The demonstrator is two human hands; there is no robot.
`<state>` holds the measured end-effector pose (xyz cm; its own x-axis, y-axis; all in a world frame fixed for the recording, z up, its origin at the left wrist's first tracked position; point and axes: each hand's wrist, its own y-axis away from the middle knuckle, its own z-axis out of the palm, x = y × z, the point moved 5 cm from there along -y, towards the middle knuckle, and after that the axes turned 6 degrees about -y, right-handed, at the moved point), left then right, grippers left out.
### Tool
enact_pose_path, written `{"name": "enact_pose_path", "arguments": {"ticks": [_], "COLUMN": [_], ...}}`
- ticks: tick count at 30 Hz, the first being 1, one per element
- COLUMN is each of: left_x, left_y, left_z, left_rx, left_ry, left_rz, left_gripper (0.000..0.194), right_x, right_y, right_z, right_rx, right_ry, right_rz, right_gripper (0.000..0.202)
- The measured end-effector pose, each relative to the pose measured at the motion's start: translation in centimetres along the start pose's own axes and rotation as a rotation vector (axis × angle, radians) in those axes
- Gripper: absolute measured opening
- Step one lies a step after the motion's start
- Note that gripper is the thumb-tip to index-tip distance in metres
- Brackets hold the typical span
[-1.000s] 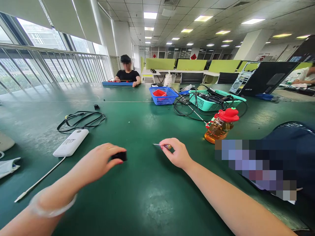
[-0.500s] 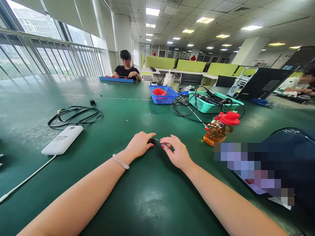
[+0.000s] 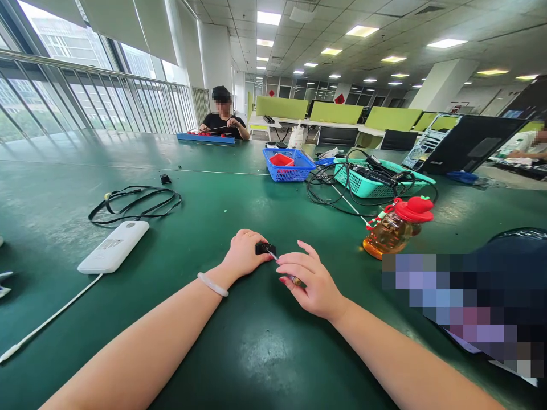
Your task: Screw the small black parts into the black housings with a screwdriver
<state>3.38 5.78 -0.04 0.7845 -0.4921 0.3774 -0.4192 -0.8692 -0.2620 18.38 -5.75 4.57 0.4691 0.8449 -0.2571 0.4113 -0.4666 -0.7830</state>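
Near the middle of the green table [image 3: 205, 353], my left hand [image 3: 247, 250] grips a small black block [image 3: 265, 249] between thumb and fingers. A pale bracelet circles my left wrist. My right hand [image 3: 314, 280] pinches a small screwdriver [image 3: 296, 280] by its brownish handle. The thin metal shaft points up and left, its tip at the face of the black block. Some fingers of my right hand are raised above the handle. Fine detail on the block is too small to tell.
A white power bank [image 3: 114, 247] with cables lies left. A bottle with a red lid [image 3: 388, 230], a blue basket [image 3: 301, 172] and a green basket of cables [image 3: 363, 188] stand right. A person [image 3: 222, 117] sits at the far edge behind a blue tray [image 3: 205, 138].
My right hand has moved lower and slightly right, tilting the screwdriver more steeply. More of the black block now shows beyond my left fingers. The view has shifted slightly.
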Motion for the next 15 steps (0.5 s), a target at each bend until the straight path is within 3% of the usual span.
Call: {"name": "enact_pose_path", "arguments": {"ticks": [15], "left_x": [-0.43], "left_y": [-0.02], "left_z": [0.72], "left_rx": [-0.048], "left_ry": [-0.014], "left_rz": [-0.033], "left_gripper": [0.034], "right_x": [-0.21], "right_y": [-0.01], "right_z": [0.11], "right_rx": [-0.055], "right_ry": [0.033], "right_rz": [-0.037], "right_gripper": [0.012]}}
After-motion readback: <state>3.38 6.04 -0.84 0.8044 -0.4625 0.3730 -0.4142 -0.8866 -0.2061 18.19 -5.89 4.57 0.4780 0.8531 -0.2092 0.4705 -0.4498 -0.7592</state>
